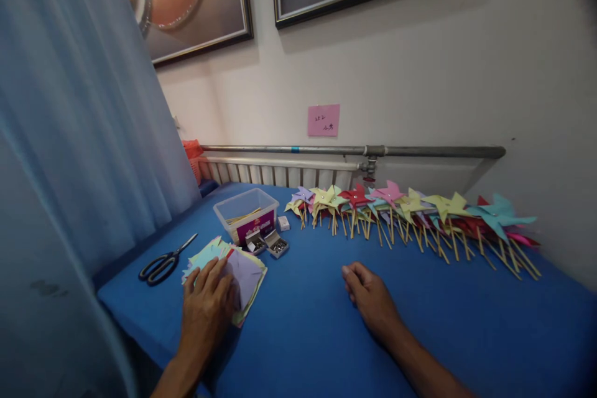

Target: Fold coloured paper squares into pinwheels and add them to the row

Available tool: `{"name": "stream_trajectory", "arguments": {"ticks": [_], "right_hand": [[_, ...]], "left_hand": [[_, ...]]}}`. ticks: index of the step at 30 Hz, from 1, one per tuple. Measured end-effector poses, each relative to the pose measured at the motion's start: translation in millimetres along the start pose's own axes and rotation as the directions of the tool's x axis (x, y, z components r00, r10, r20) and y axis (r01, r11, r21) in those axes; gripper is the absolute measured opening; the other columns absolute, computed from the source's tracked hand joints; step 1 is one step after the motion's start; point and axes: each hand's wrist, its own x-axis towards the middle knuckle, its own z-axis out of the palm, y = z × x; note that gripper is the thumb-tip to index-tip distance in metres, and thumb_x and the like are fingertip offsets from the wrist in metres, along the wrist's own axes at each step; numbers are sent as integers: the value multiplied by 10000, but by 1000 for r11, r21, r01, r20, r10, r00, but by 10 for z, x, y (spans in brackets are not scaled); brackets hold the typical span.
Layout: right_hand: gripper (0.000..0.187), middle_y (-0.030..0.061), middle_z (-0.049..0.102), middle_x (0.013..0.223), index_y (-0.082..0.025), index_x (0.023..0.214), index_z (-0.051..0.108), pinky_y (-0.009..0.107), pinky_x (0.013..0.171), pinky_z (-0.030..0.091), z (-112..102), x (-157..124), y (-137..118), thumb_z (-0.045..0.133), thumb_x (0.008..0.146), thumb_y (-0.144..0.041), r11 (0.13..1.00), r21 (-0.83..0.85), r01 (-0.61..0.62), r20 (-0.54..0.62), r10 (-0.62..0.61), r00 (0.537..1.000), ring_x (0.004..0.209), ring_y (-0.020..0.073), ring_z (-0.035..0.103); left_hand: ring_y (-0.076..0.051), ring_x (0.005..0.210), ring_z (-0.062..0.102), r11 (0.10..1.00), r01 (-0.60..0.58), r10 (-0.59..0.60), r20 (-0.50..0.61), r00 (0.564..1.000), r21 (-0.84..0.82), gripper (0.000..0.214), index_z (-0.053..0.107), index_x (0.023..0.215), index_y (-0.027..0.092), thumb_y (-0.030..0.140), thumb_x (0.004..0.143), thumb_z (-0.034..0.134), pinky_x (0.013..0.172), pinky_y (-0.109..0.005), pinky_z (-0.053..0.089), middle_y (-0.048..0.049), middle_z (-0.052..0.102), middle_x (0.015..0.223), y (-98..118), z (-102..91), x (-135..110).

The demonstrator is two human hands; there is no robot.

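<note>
My left hand [208,301] lies flat with fingers spread on a stack of coloured paper squares [247,273] at the near left of the blue table [317,323]. My right hand [368,295] rests on the bare blue cloth in the middle, fingers curled under loosely and holding nothing that I can see. A long row of finished paper pinwheels on wooden sticks [410,214] lies along the far edge by the wall.
Black scissors [165,261] lie left of the paper stack. A clear plastic box [246,214] and two small open boxes of pins [268,244] sit behind it. A curtain [79,137] hangs at the left, and a radiator with a pipe [354,151] runs along the wall.
</note>
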Motion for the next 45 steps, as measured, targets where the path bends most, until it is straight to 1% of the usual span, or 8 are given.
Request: {"name": "stream_trajectory", "arguments": {"ticks": [14,22,25,27,30,32,38,45], "right_hand": [[363,-67,440,526,-250,661,427,255,503,348,4,-1,-15,442,867,-548,1000,-28,1,14,0,1000,484,133,406],[368,-69,455,527,-242,647,445,259,514,356,14,-2,12,486,876,-527,999,33,0,9,0,1000,482,126,417],[350,-65,495,549,-228,670,520,255,512,362,19,38,57,583,834,-530,991,135,5,15,-7,1000,495,123,447],[333,-15,642,709,-215,819,636,275,587,442,4,73,72,704,748,-533,956,294,-22,20,16,1000,590,143,549],[470,80,713,1086,-233,1025,685,363,816,516,-57,106,48,732,733,-598,797,599,-74,25,74,997,906,222,667],[495,85,710,1149,-241,1050,701,396,920,493,-113,108,8,667,781,-654,689,717,-109,90,63,994,1010,241,659],[614,87,718,1189,-235,1160,688,406,964,471,-223,112,-42,504,849,-731,535,841,-80,130,-55,990,1160,269,616],[351,43,764,901,-210,982,714,341,782,510,-189,150,130,800,728,-437,631,770,-95,0,148,989,879,236,688]], "left_hand": [[-318,1207,556,999,-6,6,8,1000,-37,154,678,980,187,269,865,618,1044,-509,341,-123,673,1257,-83,92,-158],[-290,1246,545,959,54,-64,-28,998,-279,96,691,917,219,231,846,628,1078,-488,344,-104,658,1285,131,-242,252],[-289,1213,566,744,237,-204,126,971,-624,96,709,856,219,289,807,666,1055,-470,384,-95,669,1251,414,-285,587],[-279,1097,622,369,477,-201,433,879,-798,152,700,762,198,350,759,709,961,-420,457,-98,693,1179,650,-221,812],[-213,767,645,-282,750,95,760,643,-599,325,674,724,154,465,695,765,734,-331,499,-90,705,808,1027,-13,1080],[-176,695,618,-473,791,268,792,548,-387,331,672,738,143,433,659,811,682,-298,490,-66,675,733,1267,157,1195],[-167,696,639,-519,836,453,772,446,-178,289,696,890,114,357,749,764,611,-257,495,-83,699,800,1773,543,1283],[-167,651,655,-549,828,429,811,399,-117,441,672,1006,114,518,833,635,540,-241,472,-99,710,830,1878,608,1137]]}}
